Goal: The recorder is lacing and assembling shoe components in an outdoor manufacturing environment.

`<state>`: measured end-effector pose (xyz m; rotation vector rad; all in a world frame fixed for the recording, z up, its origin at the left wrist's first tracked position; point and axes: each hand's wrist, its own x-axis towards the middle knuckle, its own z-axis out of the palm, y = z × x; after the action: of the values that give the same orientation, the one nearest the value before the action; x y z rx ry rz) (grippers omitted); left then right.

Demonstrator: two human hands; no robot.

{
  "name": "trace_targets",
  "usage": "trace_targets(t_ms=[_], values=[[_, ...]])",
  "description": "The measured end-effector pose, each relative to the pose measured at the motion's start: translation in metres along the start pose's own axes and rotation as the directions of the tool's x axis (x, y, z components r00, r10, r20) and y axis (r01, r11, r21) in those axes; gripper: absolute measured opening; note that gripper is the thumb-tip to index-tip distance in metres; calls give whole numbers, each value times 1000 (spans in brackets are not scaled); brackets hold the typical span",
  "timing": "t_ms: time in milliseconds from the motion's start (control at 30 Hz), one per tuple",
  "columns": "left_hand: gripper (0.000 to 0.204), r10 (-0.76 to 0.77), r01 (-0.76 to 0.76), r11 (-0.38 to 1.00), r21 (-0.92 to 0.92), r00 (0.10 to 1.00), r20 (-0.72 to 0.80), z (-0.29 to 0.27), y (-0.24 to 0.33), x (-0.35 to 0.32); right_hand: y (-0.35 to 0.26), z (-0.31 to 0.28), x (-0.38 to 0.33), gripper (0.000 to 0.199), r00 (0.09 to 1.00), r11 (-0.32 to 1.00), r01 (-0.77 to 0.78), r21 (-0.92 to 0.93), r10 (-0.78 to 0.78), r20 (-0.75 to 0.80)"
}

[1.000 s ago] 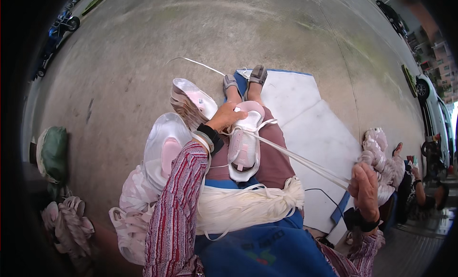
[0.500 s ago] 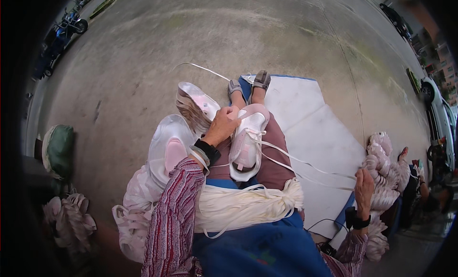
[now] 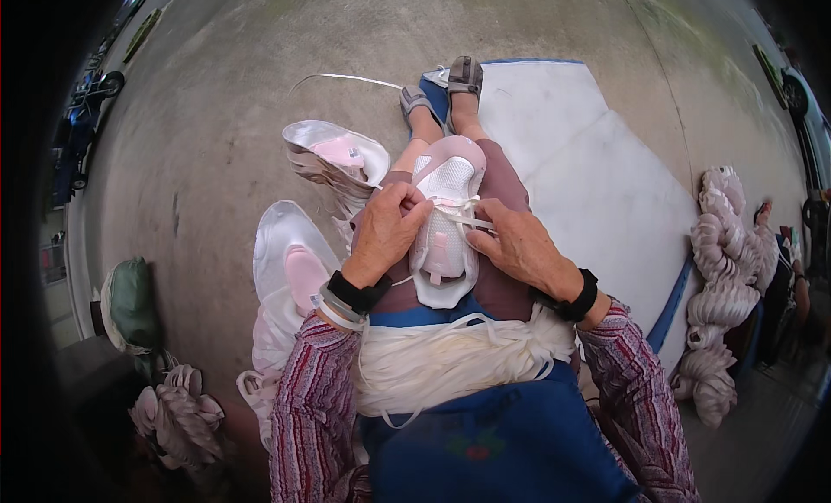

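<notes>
A white and pink shoe upper (image 3: 440,243) without a sole lies across my lap, its toe end pointing away from me. My left hand (image 3: 387,228) pinches it at the left edge, beside the lacing. Opposite, my right hand (image 3: 522,250) has thumb and forefinger closed on a flat white shoelace (image 3: 465,218) threaded through the upper. The exact grip of the left fingertips is partly hidden. A thick bundle of cream laces (image 3: 450,364) rests across my lap, over a blue apron (image 3: 493,442).
Stacked white and pink uppers (image 3: 290,269) stand left of my legs, with another stack (image 3: 342,161) farther ahead. A white sheet (image 3: 597,174) covers the ground at right. Bundled uppers (image 3: 723,278) stand at far right, near another person. A green sack (image 3: 132,306) sits at left.
My right hand has come in from the far right to the shoe upper, and the long lace ends are no longer stretched out. My left hand remains on the upper's left side. The view has shifted.
</notes>
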<state>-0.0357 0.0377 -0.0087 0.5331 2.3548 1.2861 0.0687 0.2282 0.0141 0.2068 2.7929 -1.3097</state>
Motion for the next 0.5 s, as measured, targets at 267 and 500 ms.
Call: trace_targets(t_ms=[267,500], values=[[22,-106,110,987,-115,993,42,1,-20,5,-28,-6,0,20,975,990,88,107,-108,196],[27,-194,205,962,-180,978,79,0,-24,10,-29,-2,-12,21,973,998,70,5,-69,222]])
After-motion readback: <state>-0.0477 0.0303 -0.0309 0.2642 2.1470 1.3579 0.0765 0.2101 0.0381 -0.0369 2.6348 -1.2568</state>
